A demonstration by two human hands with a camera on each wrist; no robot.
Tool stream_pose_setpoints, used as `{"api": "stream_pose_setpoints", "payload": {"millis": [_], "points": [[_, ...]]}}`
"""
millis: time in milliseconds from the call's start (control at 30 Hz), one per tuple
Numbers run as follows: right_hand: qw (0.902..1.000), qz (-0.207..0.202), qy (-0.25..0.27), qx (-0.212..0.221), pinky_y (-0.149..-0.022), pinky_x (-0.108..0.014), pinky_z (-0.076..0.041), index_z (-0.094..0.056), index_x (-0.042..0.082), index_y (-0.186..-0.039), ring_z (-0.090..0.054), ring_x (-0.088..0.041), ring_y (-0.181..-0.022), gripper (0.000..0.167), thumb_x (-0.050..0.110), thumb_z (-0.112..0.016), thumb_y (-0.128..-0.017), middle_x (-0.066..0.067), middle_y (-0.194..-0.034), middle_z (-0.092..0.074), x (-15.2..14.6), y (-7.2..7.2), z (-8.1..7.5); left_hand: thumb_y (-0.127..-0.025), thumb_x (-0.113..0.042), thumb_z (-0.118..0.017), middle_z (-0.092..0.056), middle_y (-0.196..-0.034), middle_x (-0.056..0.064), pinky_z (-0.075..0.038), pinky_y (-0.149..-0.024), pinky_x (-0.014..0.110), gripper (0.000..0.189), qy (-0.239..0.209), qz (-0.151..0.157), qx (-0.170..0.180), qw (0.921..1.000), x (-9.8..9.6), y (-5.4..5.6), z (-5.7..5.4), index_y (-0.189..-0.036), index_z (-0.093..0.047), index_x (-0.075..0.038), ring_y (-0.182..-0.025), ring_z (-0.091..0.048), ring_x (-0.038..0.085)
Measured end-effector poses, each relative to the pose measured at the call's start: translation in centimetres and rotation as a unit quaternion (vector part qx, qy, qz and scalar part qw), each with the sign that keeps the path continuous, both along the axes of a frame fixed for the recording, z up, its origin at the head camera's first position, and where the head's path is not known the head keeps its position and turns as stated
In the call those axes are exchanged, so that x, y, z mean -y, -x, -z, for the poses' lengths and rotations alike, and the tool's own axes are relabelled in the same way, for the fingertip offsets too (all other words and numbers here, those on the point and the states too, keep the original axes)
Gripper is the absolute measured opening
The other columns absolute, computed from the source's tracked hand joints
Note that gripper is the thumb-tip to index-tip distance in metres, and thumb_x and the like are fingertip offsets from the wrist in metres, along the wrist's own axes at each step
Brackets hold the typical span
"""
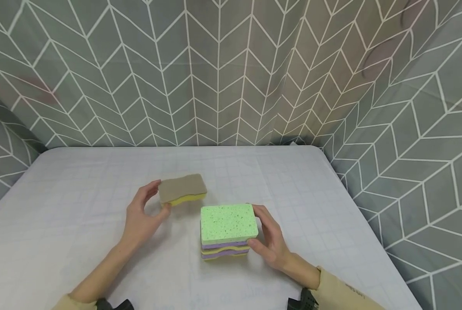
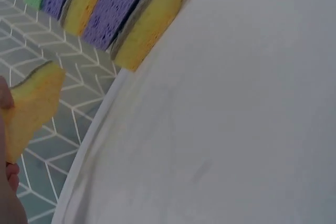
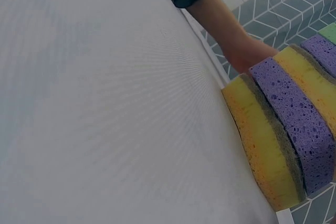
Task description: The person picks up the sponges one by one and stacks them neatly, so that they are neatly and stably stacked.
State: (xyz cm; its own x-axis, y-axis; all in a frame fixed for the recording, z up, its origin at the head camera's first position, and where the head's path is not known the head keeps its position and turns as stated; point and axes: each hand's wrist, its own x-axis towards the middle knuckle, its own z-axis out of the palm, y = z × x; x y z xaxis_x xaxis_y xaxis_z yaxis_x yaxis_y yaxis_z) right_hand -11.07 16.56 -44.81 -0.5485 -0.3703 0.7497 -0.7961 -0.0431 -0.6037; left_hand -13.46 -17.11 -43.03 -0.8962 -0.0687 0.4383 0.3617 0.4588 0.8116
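Observation:
In the head view my left hand (image 1: 142, 218) pinches a yellow sponge (image 1: 182, 189) by its left end, thumb at the near edge and fingers behind. Its grey-brown scouring side faces up. The left wrist view shows the yellow underside of this sponge (image 2: 38, 106), slightly bent. To its right stands a stack of sponges, with a speckled light green sponge (image 1: 228, 224) on top. Purple and yellow sponges alternate below; a yellow sponge (image 3: 265, 150) lies lowest, under a purple sponge (image 3: 294, 116). My right hand (image 1: 272, 243) grips the green sponge's right end, thumb at its near corner.
A white cloth with a faint grid covers the table (image 1: 79, 206). Behind it and at both sides hang grey-green curtains (image 1: 203, 73) with white chevron lines. Dark wrist straps (image 1: 303, 300) show at the bottom of the head view.

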Motion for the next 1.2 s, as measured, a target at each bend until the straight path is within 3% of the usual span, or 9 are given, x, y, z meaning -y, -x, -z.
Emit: {"api": "stream_pose_setpoints", "payload": {"millis": [100,300,500,867,1200], "points": [[1.0,-0.002,0.0,-0.002,-0.113,-0.032,-0.039,-0.041,-0.013,-0.141,-0.05,-0.024,-0.125,0.062,0.009,-0.061,-0.087,-0.019,-0.135,-0.052,0.0,0.0,0.1,-0.079,0.01,-0.071,-0.059,-0.133,0.01,-0.035,-0.112,0.012,0.065,-0.033,0.028,-0.032,0.9985,-0.8,-0.4,-0.8,-0.14,-0.052,-0.003,-0.119,-0.053,-0.003],[1.0,-0.001,0.002,-0.003,-0.113,-0.032,-0.039,-0.041,-0.013,-0.141,-0.05,-0.024,-0.125,0.063,0.008,-0.062,-0.086,-0.019,-0.135,-0.052,0.0,0.1,0.1,-0.075,0.017,-0.071,-0.058,-0.132,0.012,-0.038,-0.114,0.018,0.069,-0.073,0.078,-0.09,0.9902,-2.2,-1.5,-2.4,-0.139,-0.053,-0.002,-0.121,-0.055,0.005],[1.0,-0.001,-0.001,0.003,-0.114,-0.031,-0.039,-0.041,-0.013,-0.142,-0.049,-0.024,-0.126,0.062,0.009,-0.062,-0.087,-0.018,-0.135,-0.052,0.0,0.0,0.0,-0.073,0.02,-0.072,-0.057,-0.133,0.012,-0.039,-0.115,0.023,0.072,-0.084,0.119,-0.102,0.984,-3.2,-2.6,-3.6,-0.139,-0.051,0.001,-0.123,-0.054,0.009],[1.0,0.002,-0.002,0.005,-0.113,-0.03,-0.038,-0.042,-0.012,-0.142,-0.05,-0.024,-0.124,0.062,0.012,-0.062,-0.089,-0.018,-0.135,-0.052,0.0,-0.1,0.1,-0.073,0.02,-0.071,-0.056,-0.131,0.012,-0.039,-0.115,0.023,0.073,-0.077,0.121,-0.11,0.9836,-3.4,-2.9,-4.1,-0.14,-0.05,0.001,-0.123,-0.053,0.01],[1.0,-0.001,-0.003,0.008,-0.113,-0.031,-0.039,-0.041,-0.012,-0.142,-0.05,-0.023,-0.124,0.063,0.01,-0.062,-0.088,-0.017,-0.135,-0.052,0.0,-0.1,0.1,-0.074,0.021,-0.07,-0.057,-0.133,0.009,-0.04,-0.115,0.026,0.071,-0.1,0.128,-0.098,0.9819,-3.4,-3.1,-4.6,-0.14,-0.05,0.004,-0.122,-0.054,0.012]]}}
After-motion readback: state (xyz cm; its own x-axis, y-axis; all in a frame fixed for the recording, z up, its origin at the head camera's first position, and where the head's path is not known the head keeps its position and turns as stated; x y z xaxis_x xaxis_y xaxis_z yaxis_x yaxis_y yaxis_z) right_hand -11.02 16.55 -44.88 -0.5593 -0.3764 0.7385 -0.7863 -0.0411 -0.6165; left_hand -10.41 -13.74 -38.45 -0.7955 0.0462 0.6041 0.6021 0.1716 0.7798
